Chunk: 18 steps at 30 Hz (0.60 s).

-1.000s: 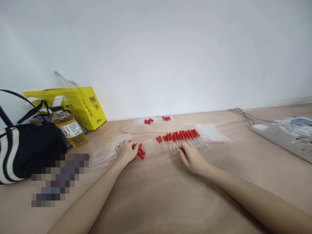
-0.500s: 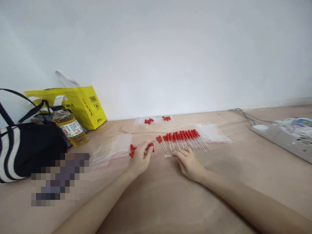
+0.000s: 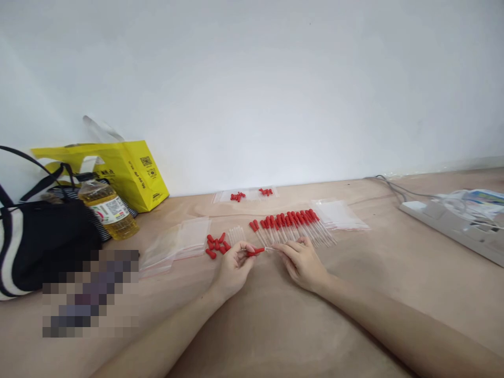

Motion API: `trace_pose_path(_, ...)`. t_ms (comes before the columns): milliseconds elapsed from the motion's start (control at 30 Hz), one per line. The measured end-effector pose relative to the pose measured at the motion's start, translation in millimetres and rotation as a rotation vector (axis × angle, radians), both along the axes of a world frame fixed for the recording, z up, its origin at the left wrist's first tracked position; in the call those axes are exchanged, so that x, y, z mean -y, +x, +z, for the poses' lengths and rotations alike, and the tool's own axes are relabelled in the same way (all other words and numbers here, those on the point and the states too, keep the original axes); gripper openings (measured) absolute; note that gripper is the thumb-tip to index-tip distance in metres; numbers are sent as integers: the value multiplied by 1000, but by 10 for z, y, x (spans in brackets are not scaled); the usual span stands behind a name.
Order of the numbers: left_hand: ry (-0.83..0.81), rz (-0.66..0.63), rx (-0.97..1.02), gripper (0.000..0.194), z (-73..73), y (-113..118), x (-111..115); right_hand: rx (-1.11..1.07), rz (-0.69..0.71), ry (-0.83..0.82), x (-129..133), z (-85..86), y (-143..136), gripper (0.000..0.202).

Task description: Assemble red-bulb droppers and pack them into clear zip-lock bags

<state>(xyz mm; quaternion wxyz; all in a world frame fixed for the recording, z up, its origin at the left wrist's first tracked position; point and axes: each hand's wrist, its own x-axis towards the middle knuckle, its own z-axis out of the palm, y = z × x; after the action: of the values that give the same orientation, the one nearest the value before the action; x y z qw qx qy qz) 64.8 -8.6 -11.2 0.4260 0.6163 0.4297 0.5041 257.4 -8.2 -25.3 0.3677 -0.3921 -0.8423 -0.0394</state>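
Note:
My left hand [image 3: 234, 266] pinches a red rubber dropper bulb [image 3: 256, 252], its open end turned to the right. Between the fingers of my right hand [image 3: 303, 262] is a clear dropper tube [image 3: 270, 249], pointing left at the bulb. The two meet or nearly touch; I cannot tell whether the tube is inside. Several loose red bulbs [image 3: 216, 244] lie left of my left hand, with bare clear tubes [image 3: 236, 234] just behind it. Beyond my right hand, a slanted row of droppers with red bulbs fitted [image 3: 291, 219] rests on the table.
Clear zip bags [image 3: 192, 239] lie at left, more bags [image 3: 340, 214] at right. Bagged red bulbs and tubes [image 3: 252, 195] lie by the wall. A yellow bag [image 3: 136, 173], an oil bottle [image 3: 112, 210] and a black bag [image 3: 51, 241] stand left; a pale grey case [image 3: 444, 226] sits right.
My left hand has picked up a red bulb and brought it right and nearer, to the tube's end. My right hand stays almost in place, holding the tube.

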Motion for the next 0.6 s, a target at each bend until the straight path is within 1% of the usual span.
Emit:
trace_pose_path(100,18,-15,-15,12,-20,5,5,18,7,14,9,13,-3,27)
trace_pose_path(233,46,-11,-85,15,-52,4,7,32,13,35,21,16,-12,26)
trace_pose_path(433,134,69,-210,17,-35,3,16,11,15,54,30,17,-26,25)
trace_pose_path(500,203,77,-299,18,-9,-6,22,5,18,55,30,26,-23,26)
trace_pose_path(600,392,124,-510,16,33,-34,28,-2,39,54,38,47,-19,25)
